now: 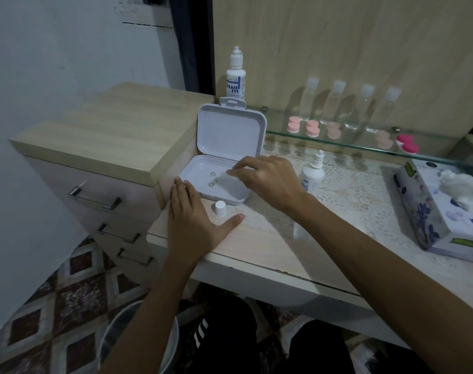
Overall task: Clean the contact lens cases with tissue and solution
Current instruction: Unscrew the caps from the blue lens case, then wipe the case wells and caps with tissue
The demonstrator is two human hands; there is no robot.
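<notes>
Presently listed: white hinged box [216, 182], lid upright, at 12 o'clock from the left hand [194, 225], which lies flat on the desk [257, 247], fingers straight, thumb spread. Right hand [267, 179] hovers over the box tray, fingers loosely curled; blurred, whether they pinch anything cannot be told. White cap [219, 208] between left thumb and box. Solution bottle [312, 175] at 3 o'clock of right hand. Pink lens cases [302, 128] on glass shelf [364, 149]. Tissue box [445, 209] far right.
</notes>
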